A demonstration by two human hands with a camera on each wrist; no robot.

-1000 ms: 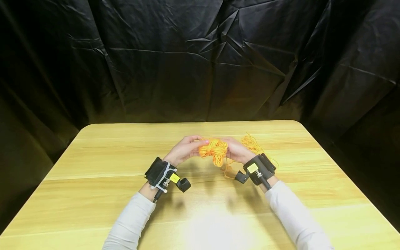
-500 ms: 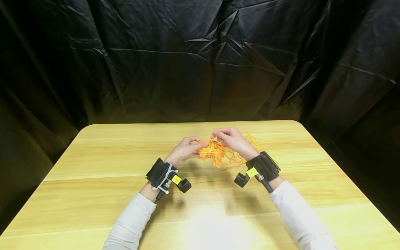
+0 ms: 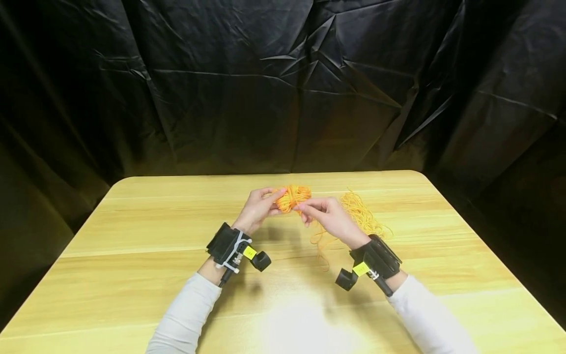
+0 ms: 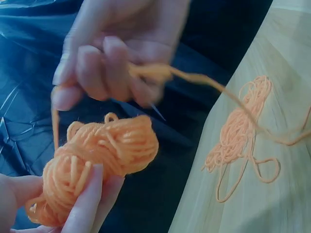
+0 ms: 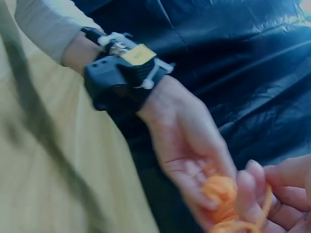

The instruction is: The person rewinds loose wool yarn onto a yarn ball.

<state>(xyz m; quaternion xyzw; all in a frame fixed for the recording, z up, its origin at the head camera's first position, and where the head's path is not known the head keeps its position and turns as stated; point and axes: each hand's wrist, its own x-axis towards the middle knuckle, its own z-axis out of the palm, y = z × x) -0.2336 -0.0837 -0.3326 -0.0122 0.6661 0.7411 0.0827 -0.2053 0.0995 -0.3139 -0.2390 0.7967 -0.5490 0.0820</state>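
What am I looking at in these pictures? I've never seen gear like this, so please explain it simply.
There's no robot here, just a person's left hand and right hand, with a small camera strapped at each wrist. The widest picture comes from a camera worn on the head, looking forward and down; the two closer ones come from the wrists, and the right wrist view is blurry. On the wooden table lies a loose pile of orange yarn. The left hand's grip is around a wound yarn bundle, while the right hand pinches a yarn strand leading to it.

White sleeves point(image 3: 187, 312), 2 black wristbands point(image 3: 223, 242), yellow labels point(image 3: 249, 252) (1 each)
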